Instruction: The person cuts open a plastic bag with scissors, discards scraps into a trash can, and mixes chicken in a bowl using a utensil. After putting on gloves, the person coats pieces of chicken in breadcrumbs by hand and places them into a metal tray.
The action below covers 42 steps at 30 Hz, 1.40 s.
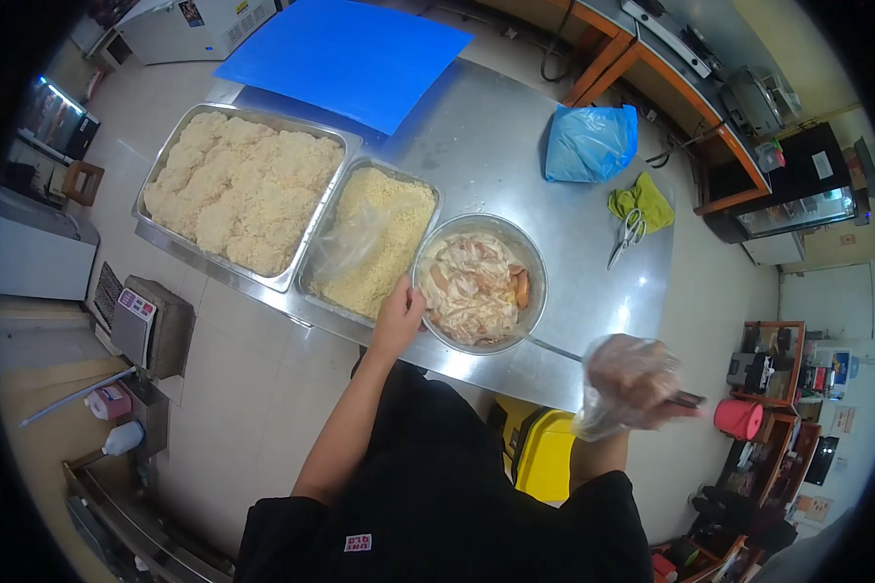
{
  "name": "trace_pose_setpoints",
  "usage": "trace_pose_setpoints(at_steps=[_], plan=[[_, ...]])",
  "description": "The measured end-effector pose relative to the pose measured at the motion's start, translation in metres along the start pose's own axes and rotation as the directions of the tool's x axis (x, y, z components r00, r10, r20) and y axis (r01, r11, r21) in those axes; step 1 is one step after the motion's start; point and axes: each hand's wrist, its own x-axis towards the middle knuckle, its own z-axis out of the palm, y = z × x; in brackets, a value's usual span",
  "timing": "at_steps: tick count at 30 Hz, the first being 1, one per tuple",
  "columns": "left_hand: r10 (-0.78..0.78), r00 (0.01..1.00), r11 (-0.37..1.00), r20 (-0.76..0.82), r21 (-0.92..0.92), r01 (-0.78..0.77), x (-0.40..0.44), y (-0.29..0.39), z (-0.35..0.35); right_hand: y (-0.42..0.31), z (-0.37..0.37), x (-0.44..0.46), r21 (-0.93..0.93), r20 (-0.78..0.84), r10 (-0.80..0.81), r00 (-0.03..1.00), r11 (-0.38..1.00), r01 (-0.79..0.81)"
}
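My left hand (400,316) is closed on the near left rim of a round metal bowl (542,282). Pieces of raw meat in pale batter (472,291) fill the bowl. In a clear plastic glove, my right hand (632,379) grips the handle of a long metal utensil (554,348), whose far end reaches into the bowl's near right side. Left of the bowl lies a metal tray of yellowish crumbs (384,228) with a clear plastic bag (352,243) on them. Farther left, a larger tray (348,155) holds crumb-coated pieces (248,185).
A blue board (345,58) lies at the table's far left. Toward the right are a blue plastic bag (590,144), a green cloth (651,202) and scissors (629,233). A yellow bin (546,457) stands below the table's near edge (476,374).
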Motion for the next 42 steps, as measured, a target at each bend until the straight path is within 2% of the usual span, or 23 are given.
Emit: trace_pose_setpoints(at_steps=[4, 6, 9, 12, 13, 19, 21, 24, 26, 27, 28, 30, 34, 39, 42], plan=[[-0.102, 0.995, 0.992, 0.003, -0.077, 0.102, -0.002, 0.01, 0.0, 0.039, -0.004, -0.016, -0.191, -0.054, 0.109, 0.993, 0.975, -0.117], [-0.115, 0.993, 0.99, 0.009, -0.077, 0.115, -0.002, 0.008, 0.0, 0.067, -0.006, -0.03, -0.242, -0.046, 0.109, 0.993, 0.963, -0.117], [-0.062, 0.997, 0.998, 0.049, 0.002, 0.062, 0.001, 0.003, -0.003, 0.095, -0.005, -0.042, -0.394, -0.052, 0.013, 0.999, 0.919, -0.033], [0.007, 0.999, 0.993, 0.048, 0.116, -0.013, 0.005, -0.017, -0.003, 0.123, -0.015, -0.031, -0.381, -0.078, -0.051, 0.996, 0.924, 0.017], [0.007, 0.999, 0.992, 0.045, 0.124, -0.013, 0.005, -0.02, -0.003, 0.133, -0.018, -0.027, -0.324, -0.108, -0.053, 0.993, 0.946, 0.015], [-0.025, 0.998, 0.989, 0.055, 0.148, 0.017, 0.004, -0.015, -0.004, 0.167, -0.045, -0.001, -0.242, -0.174, -0.024, 0.984, 0.97, -0.019], [-0.02, 0.999, 0.99, 0.047, 0.138, 0.014, 0.004, -0.016, -0.004, 0.169, -0.053, 0.011, -0.226, -0.396, -0.043, 0.917, 0.973, -0.052], [-0.033, 0.999, 0.984, 0.04, 0.175, 0.025, 0.004, -0.014, -0.003, 0.155, -0.063, 0.014, 0.047, -0.576, 0.062, 0.815, 0.998, -0.043], [-0.03, 0.999, 0.983, 0.038, 0.185, 0.023, 0.005, -0.016, -0.001, 0.133, -0.061, 0.005, 0.09, -0.288, 0.041, 0.957, 0.996, -0.015], [-0.033, 0.999, 0.981, 0.038, 0.191, 0.025, 0.004, -0.016, -0.002, 0.118, -0.052, 0.007, 0.107, -0.118, 0.002, 0.993, 0.994, 0.01], [-0.039, 0.999, 0.981, 0.031, 0.193, 0.032, 0.004, -0.017, -0.002, 0.099, -0.04, 0.002, 0.034, -0.182, -0.016, 0.983, 0.999, 0.022], [-0.051, 0.999, 0.98, 0.019, 0.194, 0.046, 0.003, -0.016, 0.0, 0.069, -0.028, 0.005, -0.076, -0.149, -0.166, 0.975, 0.985, 0.156], [-0.014, 1.0, 0.991, 0.004, 0.134, 0.013, 0.004, -0.019, 0.002, 0.037, -0.014, 0.02, -0.105, -0.027, -0.31, 0.95, 0.946, 0.306], [-0.022, 1.0, 0.989, -0.002, 0.148, 0.022, 0.002, -0.019, 0.002, 0.059, -0.018, 0.025, -0.41, 0.092, -0.422, 0.902, 0.81, 0.42], [-0.022, 1.0, 0.986, -0.012, 0.167, 0.024, 0.002, -0.016, 0.002, 0.095, -0.022, 0.028, -0.465, 0.06, -0.441, 0.896, 0.782, 0.416]])
